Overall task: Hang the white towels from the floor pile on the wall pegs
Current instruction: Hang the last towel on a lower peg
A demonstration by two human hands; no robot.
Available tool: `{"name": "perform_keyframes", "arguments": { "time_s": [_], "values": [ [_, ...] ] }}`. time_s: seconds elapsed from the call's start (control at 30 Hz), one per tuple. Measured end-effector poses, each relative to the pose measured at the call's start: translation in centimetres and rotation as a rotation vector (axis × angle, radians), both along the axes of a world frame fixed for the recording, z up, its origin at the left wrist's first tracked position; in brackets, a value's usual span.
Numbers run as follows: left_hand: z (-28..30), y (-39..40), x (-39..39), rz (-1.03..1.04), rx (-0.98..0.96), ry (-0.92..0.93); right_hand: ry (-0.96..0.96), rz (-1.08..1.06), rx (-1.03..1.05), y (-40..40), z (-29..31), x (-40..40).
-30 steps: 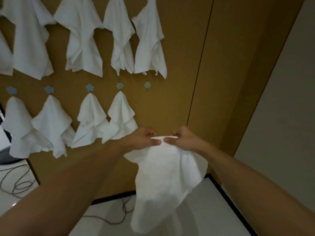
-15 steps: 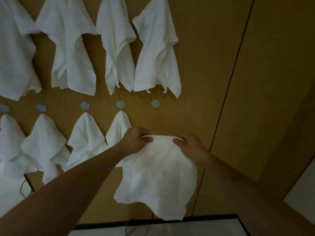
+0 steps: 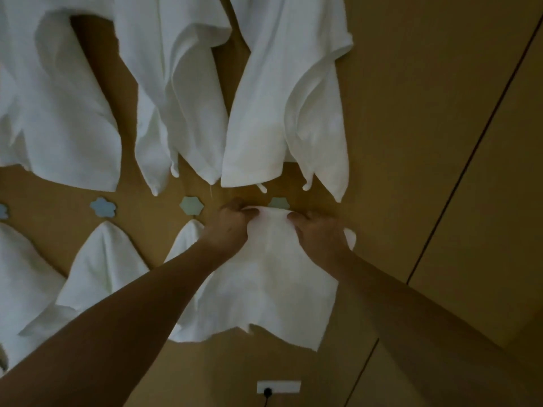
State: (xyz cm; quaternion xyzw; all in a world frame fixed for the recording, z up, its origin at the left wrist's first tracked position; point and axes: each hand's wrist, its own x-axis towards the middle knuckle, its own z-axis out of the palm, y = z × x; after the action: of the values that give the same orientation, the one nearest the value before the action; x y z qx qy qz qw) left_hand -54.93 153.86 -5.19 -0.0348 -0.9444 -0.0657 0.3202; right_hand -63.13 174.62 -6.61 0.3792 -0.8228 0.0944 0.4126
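Observation:
I hold a white towel [image 3: 273, 277] by its top edge against the brown wall, the cloth hanging down below my hands. My left hand [image 3: 230, 227] pinches the edge on the left and my right hand [image 3: 318, 235] pinches it on the right. The edge sits just under a pale blue-green flower-shaped peg [image 3: 278, 202], which it partly hides. Whether the towel touches the peg I cannot tell.
Three white towels [image 3: 282, 107] hang in the upper row. In the lower row, more towels [image 3: 102, 265] hang under flower pegs [image 3: 191, 205] to the left. A white wall socket [image 3: 278, 387] with a black plug sits low on the wall. A dark panel seam [image 3: 470, 154] runs at right.
My hands have raised the towel up the wall to the free peg at the right end of the lower row, and my view has moved closer to the wall.

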Motion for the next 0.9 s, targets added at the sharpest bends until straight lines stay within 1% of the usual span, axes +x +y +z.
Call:
{"name": "perform_keyframes", "arguments": {
  "time_s": [0.07, 0.2, 0.27, 0.37, 0.4, 0.43, 0.47, 0.57, 0.6, 0.63, 0.7, 0.77, 0.8, 0.9],
  "values": [
    [-1.9, 0.0, -0.8, 0.002, -0.005, -0.030, -0.036, -0.021, -0.050, -1.0, -2.3, -1.1],
    [-6.0, 0.4, -1.3, 0.016, 0.101, -0.019, -0.080, 0.035, -0.260, -2.0, -7.2, -1.5],
    [-7.7, 2.1, -1.6, 0.014, 0.212, 0.000, -0.186, 0.125, -0.380, -3.0, -8.5, -0.9],
    [-9.5, 5.7, -2.1, 0.036, 0.490, 0.045, -0.312, 0.225, -0.479, -4.2, -9.7, 0.6],
    [-9.9, 6.6, -2.2, 0.053, 0.545, 0.070, -0.350, 0.238, -0.495, -4.1, -10.0, 0.9],
    [-10.3, 7.3, -2.3, 0.079, 0.548, 0.088, -0.370, 0.237, -0.494, -3.8, -10.2, 0.9],
    [-10.7, 7.7, -2.2, 0.116, 0.505, 0.098, -0.383, 0.220, -0.470, -3.3, -10.5, 0.9],
    [-12.3, 8.3, -1.4, 0.242, 0.286, 0.099, -0.403, 0.135, -0.356, -1.8, -11.3, 0.4],
    [-13.0, 8.4, -1.1, 0.290, 0.236, 0.044, -0.390, 0.095, -0.323, -1.5, -11.6, 0.3],
    [-13.7, 8.6, -0.8, 0.327, 0.213, -0.049, -0.377, 0.060, -0.293, -1.3, -12.1, 0.2],
    [-15.0, 9.0, -0.2, 0.351, 0.253, -0.271, -0.391, 0.013, -0.202, -1.1, -13.2, 0.6],
    [-15.3, 9.5, 0.3, 0.354, 0.343, -0.461, -0.547, -0.029, -0.059, -0.6, -14.0, 1.1],
    [-15.2, 9.7, 0.6, 0.366, 0.375, -0.524, -0.631, -0.064, 0.014, -0.3, -14.2, 1.3],
    [-14.4, 9.7, 1.8, 0.427, 0.382, -0.629, -0.781, -0.137, 0.158, 0.6, -13.7, 2.0]
  ]
}}
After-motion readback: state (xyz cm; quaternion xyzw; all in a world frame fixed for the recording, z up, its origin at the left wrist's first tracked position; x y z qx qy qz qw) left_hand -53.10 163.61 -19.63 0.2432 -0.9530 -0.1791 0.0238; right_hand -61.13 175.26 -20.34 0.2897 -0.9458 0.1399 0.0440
